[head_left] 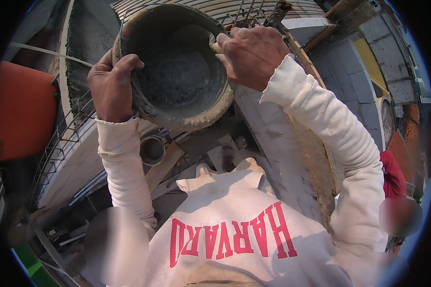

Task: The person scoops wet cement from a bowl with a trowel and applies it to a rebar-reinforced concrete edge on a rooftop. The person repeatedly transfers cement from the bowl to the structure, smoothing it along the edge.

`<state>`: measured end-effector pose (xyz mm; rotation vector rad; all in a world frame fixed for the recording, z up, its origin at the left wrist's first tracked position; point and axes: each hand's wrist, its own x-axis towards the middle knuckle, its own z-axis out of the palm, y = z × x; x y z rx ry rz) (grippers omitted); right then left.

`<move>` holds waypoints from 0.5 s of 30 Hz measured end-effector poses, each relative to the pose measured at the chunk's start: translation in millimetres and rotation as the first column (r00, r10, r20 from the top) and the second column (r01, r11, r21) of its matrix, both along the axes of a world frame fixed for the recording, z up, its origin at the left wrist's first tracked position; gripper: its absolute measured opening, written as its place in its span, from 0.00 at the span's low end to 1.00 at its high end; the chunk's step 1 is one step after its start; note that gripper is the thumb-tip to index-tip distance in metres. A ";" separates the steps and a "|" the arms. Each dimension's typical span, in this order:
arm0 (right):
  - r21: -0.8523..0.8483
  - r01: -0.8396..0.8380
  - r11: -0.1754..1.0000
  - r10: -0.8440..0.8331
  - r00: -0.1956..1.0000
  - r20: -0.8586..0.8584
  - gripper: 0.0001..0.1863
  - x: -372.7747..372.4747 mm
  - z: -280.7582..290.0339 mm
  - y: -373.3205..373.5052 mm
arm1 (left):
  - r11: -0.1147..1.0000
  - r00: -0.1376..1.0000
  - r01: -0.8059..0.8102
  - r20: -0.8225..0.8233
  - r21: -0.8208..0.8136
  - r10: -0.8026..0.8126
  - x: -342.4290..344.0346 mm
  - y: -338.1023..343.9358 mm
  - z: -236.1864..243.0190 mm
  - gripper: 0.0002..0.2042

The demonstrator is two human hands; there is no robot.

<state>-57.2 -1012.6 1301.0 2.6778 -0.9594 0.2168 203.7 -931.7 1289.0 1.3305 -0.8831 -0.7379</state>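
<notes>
Held a grey-caked bucket (201,115) up between both hands, out beyond a pale sweatshirt (220,203), with grey mix (175,79) inside. Clamped the left hand (112,85) nearly closed over the bucket's left edge, with thumb inside; curled the right hand (255,55) tightly at the right edge. Had another round container (153,150) lower down, beside a wooden board (165,167).

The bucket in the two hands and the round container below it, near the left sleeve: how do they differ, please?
The held bucket is gripped by the left hand and right hand; no hand touches the lower container.
The held bucket looks far bigger in the picture than the lower container, partly perhaps from being nearer.
The held bucket shows a grey mix inside; the lower container's contents are unclear.
Both are round, open and greyish.
</notes>
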 end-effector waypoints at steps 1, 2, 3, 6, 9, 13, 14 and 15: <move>0.024 -0.033 0.999 0.034 0.999 -0.035 0.11 6.3 -20.0 11.2 | 1.000 1.000 -0.006 0.003 0.013 0.006 -6.5 11.8 -3.8 0.08; 0.050 -0.077 0.996 0.080 0.995 -0.066 0.10 14.5 -34.4 24.2 | 0.999 1.000 -0.024 0.009 0.029 0.024 -11.2 24.7 -11.7 0.09; 0.112 -0.114 0.987 0.119 0.992 -0.037 0.11 12.8 -37.3 34.8 | 0.998 0.999 -0.043 0.019 0.048 0.042 -13.4 36.7 -19.9 0.10; 0.149 -0.137 0.979 0.135 0.991 0.024 0.11 -1.5 -26.0 52.3 | 0.997 0.999 -0.020 -0.033 0.070 0.023 -24.6 63.5 -45.9 0.12; 0.078 -0.111 0.991 0.118 0.988 -0.096 0.11 13.6 -44.2 49.4 | 0.991 0.999 -0.047 0.025 0.124 0.044 -36.5 82.1 -60.1 0.12; 0.465 -0.122 0.877 0.137 0.991 0.002 0.19 14.5 -78.0 45.2 | 0.989 0.993 -0.111 -0.018 0.097 0.113 -45.3 95.6 -66.6 0.13; 0.588 -0.100 0.802 0.104 0.994 0.027 0.19 8.6 -90.1 46.3 | 0.988 0.994 -0.106 -0.014 0.108 0.108 -45.5 99.1 -70.7 0.13; 0.695 -0.085 0.714 0.071 0.996 0.050 0.18 5.4 -98.6 46.1 | 0.988 0.994 -0.104 -0.007 0.113 0.105 -45.7 101.5 -72.9 0.12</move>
